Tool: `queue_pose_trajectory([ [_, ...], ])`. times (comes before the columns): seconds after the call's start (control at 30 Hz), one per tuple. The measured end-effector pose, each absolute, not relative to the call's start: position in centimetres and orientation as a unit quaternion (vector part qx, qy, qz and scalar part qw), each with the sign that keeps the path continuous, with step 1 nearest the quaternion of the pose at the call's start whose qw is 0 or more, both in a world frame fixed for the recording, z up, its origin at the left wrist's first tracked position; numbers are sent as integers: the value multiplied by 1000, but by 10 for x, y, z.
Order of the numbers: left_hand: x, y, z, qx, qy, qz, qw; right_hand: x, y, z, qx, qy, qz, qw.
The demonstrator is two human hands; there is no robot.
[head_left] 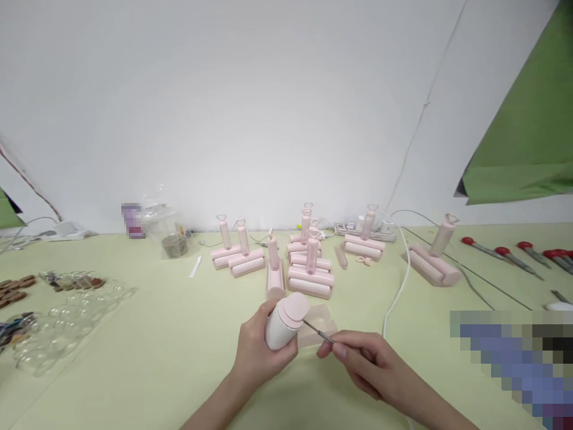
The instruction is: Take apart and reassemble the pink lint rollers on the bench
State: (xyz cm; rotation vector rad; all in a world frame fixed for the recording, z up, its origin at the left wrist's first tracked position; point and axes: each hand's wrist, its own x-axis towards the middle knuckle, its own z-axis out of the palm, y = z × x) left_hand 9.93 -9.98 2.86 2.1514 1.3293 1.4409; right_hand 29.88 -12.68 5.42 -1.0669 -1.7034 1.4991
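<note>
A pale pink roller (285,323) sits in the grasp of the left hand (257,352), fingers wrapped round its body, its flat round end tilted up toward the right hand. The right hand (369,361) pinches a thin metal tool (317,331) between thumb and fingertips, the tip touching the roller's end face. Both hands hover just above the pale green worktop (179,358). Right behind the roller lies a translucent pink tray (320,325). Farther beyond the hands stands a cluster of pink rollers with upright handles (308,263). A white cable (400,286) runs past the right hand. Well off to the right lie red-handled screwdrivers (505,254); to the left, clear plastic blister trays (67,316).
</note>
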Motion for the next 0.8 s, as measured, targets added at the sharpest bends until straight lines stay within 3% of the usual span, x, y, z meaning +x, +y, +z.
queue_pose_trajectory([
  [0.33,98,-103,28,787,422,436,112,289,-137,58,-328,-465,770,289],
  [0.57,112,-111,33,751,477,432,151,277,-142,49,-355,-479,694,404],
  [0.8,153,-88,60,700,505,466,193,290,-120,56,-429,-553,505,505],
])
